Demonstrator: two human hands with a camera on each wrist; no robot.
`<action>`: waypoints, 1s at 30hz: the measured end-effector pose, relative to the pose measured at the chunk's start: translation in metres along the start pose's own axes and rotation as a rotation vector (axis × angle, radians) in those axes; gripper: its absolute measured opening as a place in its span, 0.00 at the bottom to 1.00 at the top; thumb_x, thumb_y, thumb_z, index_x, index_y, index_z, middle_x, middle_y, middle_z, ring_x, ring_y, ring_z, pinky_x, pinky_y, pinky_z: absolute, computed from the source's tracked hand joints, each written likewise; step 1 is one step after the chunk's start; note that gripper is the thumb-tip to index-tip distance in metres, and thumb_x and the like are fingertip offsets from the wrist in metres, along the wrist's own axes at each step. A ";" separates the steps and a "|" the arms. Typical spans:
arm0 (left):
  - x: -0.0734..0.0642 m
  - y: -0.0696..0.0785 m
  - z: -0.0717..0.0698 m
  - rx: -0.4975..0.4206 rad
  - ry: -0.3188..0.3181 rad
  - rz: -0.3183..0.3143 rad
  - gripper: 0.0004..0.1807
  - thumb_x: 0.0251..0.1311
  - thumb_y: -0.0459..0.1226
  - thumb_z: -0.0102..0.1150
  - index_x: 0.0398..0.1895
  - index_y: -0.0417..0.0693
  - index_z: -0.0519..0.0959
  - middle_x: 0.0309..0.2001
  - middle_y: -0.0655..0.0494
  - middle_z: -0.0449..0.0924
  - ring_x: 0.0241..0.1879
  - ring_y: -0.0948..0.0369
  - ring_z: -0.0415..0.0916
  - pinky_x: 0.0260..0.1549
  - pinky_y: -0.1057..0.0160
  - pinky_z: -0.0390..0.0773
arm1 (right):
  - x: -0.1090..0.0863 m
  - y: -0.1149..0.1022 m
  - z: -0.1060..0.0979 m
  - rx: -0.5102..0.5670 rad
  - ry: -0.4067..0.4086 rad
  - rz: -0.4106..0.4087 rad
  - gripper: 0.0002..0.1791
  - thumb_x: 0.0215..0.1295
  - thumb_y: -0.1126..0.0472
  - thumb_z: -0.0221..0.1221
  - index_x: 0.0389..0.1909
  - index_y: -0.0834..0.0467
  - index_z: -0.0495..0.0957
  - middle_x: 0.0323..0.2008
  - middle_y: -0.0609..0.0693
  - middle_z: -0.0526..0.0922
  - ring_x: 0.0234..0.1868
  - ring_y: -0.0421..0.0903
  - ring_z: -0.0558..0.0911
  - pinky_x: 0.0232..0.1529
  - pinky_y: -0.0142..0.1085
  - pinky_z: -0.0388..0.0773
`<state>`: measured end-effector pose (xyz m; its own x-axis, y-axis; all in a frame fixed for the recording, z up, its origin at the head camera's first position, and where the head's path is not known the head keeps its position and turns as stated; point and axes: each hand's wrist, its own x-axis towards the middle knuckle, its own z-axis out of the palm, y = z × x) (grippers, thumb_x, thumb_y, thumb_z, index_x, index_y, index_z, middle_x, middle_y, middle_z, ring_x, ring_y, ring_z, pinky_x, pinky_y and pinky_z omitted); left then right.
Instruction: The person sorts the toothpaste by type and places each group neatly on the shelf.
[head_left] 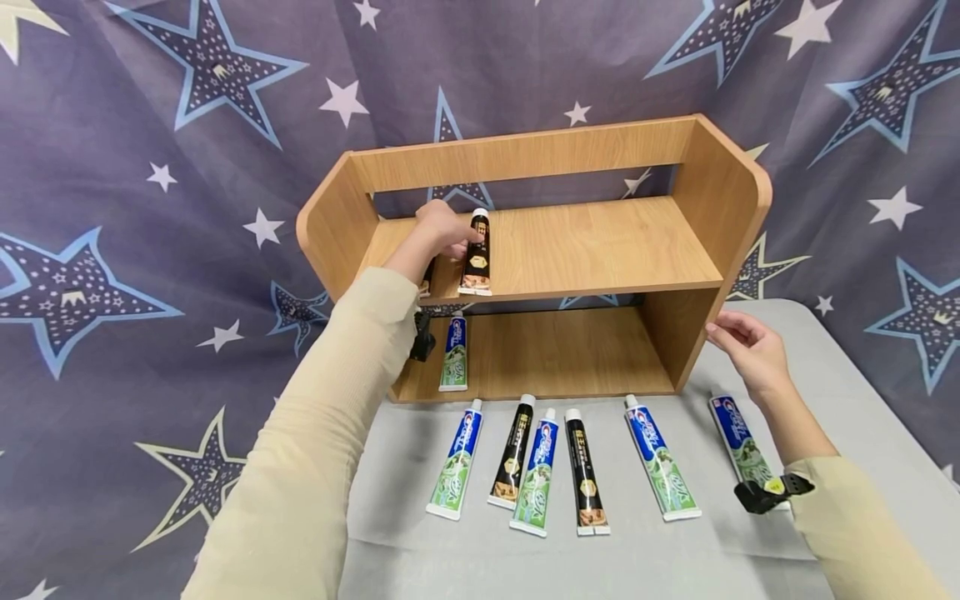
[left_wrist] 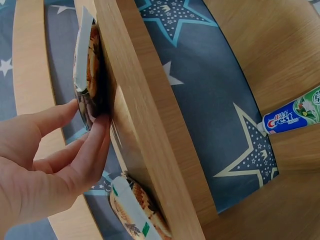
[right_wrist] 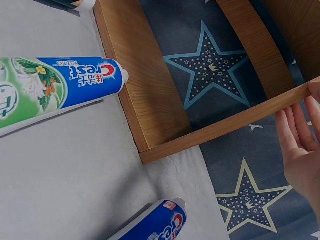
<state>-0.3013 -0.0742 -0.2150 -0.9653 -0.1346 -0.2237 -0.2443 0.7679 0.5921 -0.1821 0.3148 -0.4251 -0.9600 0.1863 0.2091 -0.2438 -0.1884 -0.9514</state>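
My left hand point(head_left: 442, 227) pinches a black toothpaste tube point(head_left: 477, 265) on the upper board of a small wooden shelf point(head_left: 600, 250). In the left wrist view, thumb and fingers take the tube point(left_wrist: 92, 65) from both sides, its flat crimped end towards the shelf's front edge. Beside it lies another black toothpaste tube point(left_wrist: 135, 207), mostly hidden by the hand and sleeve in the head view. Over on the right, my right hand point(head_left: 752, 354) grips the shelf's side panel, fingers behind its edge in the right wrist view point(right_wrist: 302, 135).
A blue-green Crest toothpaste tube point(head_left: 454, 354) lies on the lower board. In front, on the grey tabletop point(head_left: 420, 558), are several more tubes, including a black tube point(head_left: 587, 475) and a Crest tube point(head_left: 662, 458). Another Crest tube point(head_left: 738, 437) lies below my right hand. A star-patterned cloth point(head_left: 225, 350) hangs behind.
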 end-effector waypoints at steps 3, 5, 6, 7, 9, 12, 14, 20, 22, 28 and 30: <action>-0.001 -0.002 -0.002 0.049 -0.005 0.013 0.47 0.57 0.43 0.66 0.69 0.30 0.49 0.66 0.35 0.57 0.18 0.68 0.71 0.47 0.67 0.84 | 0.000 0.001 0.001 -0.012 0.003 0.004 0.15 0.60 0.75 0.59 0.34 0.49 0.81 0.30 0.37 0.84 0.32 0.29 0.82 0.37 0.18 0.81; -0.001 -0.004 -0.003 0.018 -0.031 0.013 0.47 0.58 0.42 0.64 0.70 0.31 0.47 0.66 0.38 0.63 0.18 0.68 0.71 0.48 0.67 0.84 | -0.001 0.002 0.001 -0.023 0.006 0.010 0.15 0.60 0.74 0.60 0.35 0.49 0.81 0.30 0.36 0.84 0.32 0.29 0.82 0.37 0.18 0.81; 0.000 -0.005 -0.004 0.010 -0.041 0.013 0.46 0.59 0.43 0.64 0.70 0.32 0.48 0.65 0.38 0.64 0.17 0.68 0.72 0.47 0.67 0.84 | -0.001 0.003 0.001 -0.027 0.007 0.014 0.15 0.60 0.74 0.60 0.35 0.49 0.81 0.30 0.36 0.84 0.32 0.29 0.82 0.37 0.18 0.81; 0.000 -0.006 -0.004 0.023 -0.040 0.021 0.44 0.60 0.44 0.63 0.69 0.32 0.49 0.63 0.39 0.66 0.17 0.69 0.71 0.46 0.68 0.84 | -0.001 0.003 0.001 -0.030 0.008 0.015 0.15 0.60 0.74 0.60 0.35 0.49 0.81 0.30 0.36 0.84 0.32 0.29 0.82 0.37 0.18 0.81; 0.001 -0.008 -0.004 -0.055 -0.052 -0.001 0.40 0.60 0.43 0.62 0.68 0.33 0.54 0.59 0.42 0.72 0.15 0.68 0.73 0.42 0.68 0.85 | -0.002 0.003 0.001 -0.031 0.007 0.018 0.15 0.60 0.74 0.60 0.35 0.49 0.81 0.30 0.36 0.84 0.32 0.29 0.82 0.38 0.18 0.81; -0.001 -0.011 -0.005 -0.083 -0.037 0.013 0.33 0.60 0.44 0.61 0.63 0.35 0.64 0.53 0.45 0.75 0.21 0.67 0.77 0.39 0.69 0.86 | -0.003 0.003 0.001 -0.029 0.006 0.015 0.15 0.60 0.74 0.60 0.35 0.49 0.81 0.30 0.36 0.84 0.32 0.29 0.82 0.38 0.18 0.81; -0.006 -0.014 -0.006 -0.150 -0.033 0.032 0.28 0.61 0.43 0.61 0.61 0.38 0.70 0.49 0.48 0.79 0.29 0.64 0.80 0.41 0.69 0.86 | -0.003 0.002 0.002 -0.023 0.006 0.009 0.14 0.60 0.74 0.60 0.34 0.49 0.82 0.30 0.36 0.84 0.32 0.29 0.82 0.37 0.18 0.81; -0.031 -0.029 -0.012 -0.324 0.001 0.168 0.20 0.63 0.38 0.58 0.56 0.38 0.76 0.54 0.43 0.79 0.44 0.58 0.80 0.50 0.64 0.84 | -0.002 -0.001 0.003 0.007 0.009 -0.008 0.14 0.59 0.74 0.60 0.33 0.50 0.82 0.30 0.37 0.84 0.32 0.29 0.82 0.37 0.19 0.82; -0.040 -0.034 -0.012 -0.392 0.006 0.208 0.18 0.64 0.37 0.57 0.55 0.38 0.76 0.55 0.42 0.78 0.44 0.58 0.80 0.51 0.63 0.83 | -0.001 -0.002 0.003 0.030 0.005 -0.018 0.15 0.59 0.75 0.59 0.33 0.51 0.82 0.29 0.38 0.84 0.32 0.30 0.83 0.37 0.20 0.82; -0.061 -0.063 -0.008 -0.565 -0.043 0.288 0.19 0.66 0.35 0.55 0.58 0.35 0.74 0.54 0.42 0.78 0.44 0.60 0.80 0.51 0.64 0.83 | 0.000 -0.002 0.003 0.084 -0.007 -0.033 0.15 0.59 0.77 0.58 0.33 0.53 0.83 0.29 0.40 0.85 0.32 0.31 0.83 0.37 0.20 0.82; -0.068 -0.074 -0.007 -0.577 -0.063 0.298 0.20 0.66 0.36 0.55 0.58 0.35 0.73 0.52 0.44 0.78 0.43 0.61 0.80 0.51 0.64 0.83 | 0.000 -0.002 0.004 0.088 -0.005 -0.025 0.14 0.59 0.77 0.59 0.33 0.53 0.83 0.29 0.40 0.85 0.31 0.32 0.83 0.37 0.21 0.82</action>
<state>-0.2182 -0.1265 -0.2388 -0.9963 0.0830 -0.0201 0.0062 0.3050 0.9523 -0.1817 0.3113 -0.4226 -0.9542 0.1870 0.2336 -0.2783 -0.2679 -0.9224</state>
